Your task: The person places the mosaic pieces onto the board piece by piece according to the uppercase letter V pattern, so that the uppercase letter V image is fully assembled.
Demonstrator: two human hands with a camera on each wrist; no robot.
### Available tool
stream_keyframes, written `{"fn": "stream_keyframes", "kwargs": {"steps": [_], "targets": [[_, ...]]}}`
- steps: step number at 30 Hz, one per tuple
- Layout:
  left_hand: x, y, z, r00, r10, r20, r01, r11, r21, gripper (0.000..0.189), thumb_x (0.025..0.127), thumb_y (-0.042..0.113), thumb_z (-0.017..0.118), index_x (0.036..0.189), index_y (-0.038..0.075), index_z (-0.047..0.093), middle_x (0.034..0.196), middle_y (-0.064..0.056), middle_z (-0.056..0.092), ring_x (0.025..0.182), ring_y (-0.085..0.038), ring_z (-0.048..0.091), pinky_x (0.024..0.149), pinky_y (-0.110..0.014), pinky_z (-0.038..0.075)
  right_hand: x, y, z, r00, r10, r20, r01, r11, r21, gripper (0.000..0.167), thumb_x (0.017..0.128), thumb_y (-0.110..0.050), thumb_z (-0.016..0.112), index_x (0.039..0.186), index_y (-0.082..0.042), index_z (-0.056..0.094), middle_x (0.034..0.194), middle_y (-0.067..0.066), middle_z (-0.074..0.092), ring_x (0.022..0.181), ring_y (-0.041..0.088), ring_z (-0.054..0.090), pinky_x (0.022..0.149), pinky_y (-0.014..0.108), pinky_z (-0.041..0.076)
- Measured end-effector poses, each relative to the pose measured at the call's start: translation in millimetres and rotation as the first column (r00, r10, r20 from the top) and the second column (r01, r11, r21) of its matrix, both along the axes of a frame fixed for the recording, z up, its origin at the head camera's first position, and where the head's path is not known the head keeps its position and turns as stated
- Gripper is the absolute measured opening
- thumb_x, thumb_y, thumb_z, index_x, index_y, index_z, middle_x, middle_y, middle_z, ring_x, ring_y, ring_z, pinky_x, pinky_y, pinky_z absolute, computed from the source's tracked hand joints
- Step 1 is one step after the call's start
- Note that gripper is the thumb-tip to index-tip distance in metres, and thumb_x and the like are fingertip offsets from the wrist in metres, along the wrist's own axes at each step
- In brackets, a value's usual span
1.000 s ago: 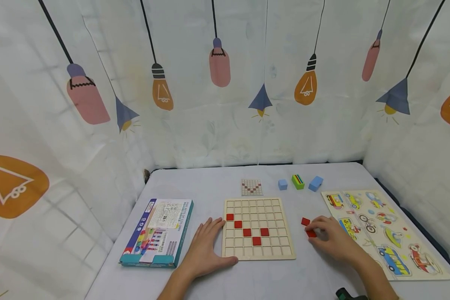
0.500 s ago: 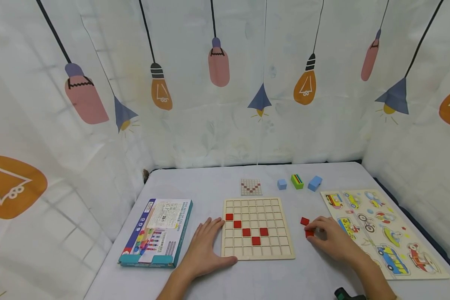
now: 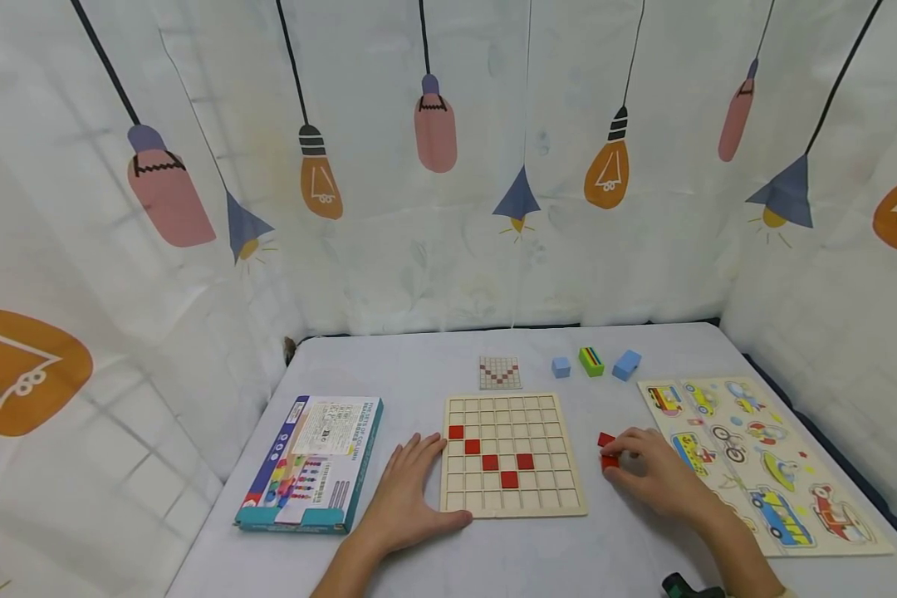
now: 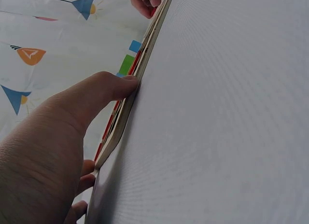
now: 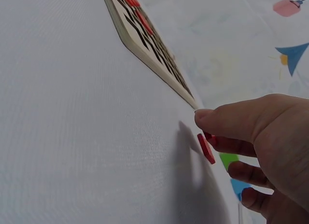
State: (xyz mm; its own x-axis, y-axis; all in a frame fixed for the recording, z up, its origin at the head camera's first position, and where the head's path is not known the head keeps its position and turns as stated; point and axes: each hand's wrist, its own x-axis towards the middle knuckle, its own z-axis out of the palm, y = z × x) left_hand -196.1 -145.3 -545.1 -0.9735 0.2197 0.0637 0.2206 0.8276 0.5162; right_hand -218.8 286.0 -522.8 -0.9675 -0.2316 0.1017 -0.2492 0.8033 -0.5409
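Note:
A square wooden grid board lies mid-table, with several red square tiles set in its cells in a slanting pattern. My left hand rests at the board's lower left, fingers spread, fingertips at the left edge and thumb at the near corner. In the left wrist view the thumb touches the board's side. My right hand, right of the board, pinches a red tile between thumb and forefinger. A second loose red tile lies just beyond it, partly covered by the fingers.
Behind the board lies a small pattern card. A blue block, a striped green block and another blue block sit at the back. A boxed set lies left; a picture puzzle board lies right.
My right hand has shifted slightly left toward the board with the pinched red tile, and its fingers now cover more of the loose tile. The left hand stays in place.

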Motion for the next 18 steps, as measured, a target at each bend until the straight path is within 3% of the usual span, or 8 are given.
{"fn": "stream_keyframes", "kwargs": {"steps": [18], "targets": [[-0.2,-0.4,-0.4,1.000,0.000,0.003,0.000,1.000,0.002,0.122,0.071,0.087,0.083,0.170,0.026,0.046,0.178,0.005,0.042,0.173,-0.031,0.024,0.143,-0.062,0.017,-9.2,-14,11.8,0.996,0.045,-0.079,-0.045,0.999,-0.009,0.027,0.096,-0.022,0.089,0.121,-0.029,0.081,0.112,-0.022,0.068,0.110,0.014,0.058,0.093,0.034,0.059]]}}
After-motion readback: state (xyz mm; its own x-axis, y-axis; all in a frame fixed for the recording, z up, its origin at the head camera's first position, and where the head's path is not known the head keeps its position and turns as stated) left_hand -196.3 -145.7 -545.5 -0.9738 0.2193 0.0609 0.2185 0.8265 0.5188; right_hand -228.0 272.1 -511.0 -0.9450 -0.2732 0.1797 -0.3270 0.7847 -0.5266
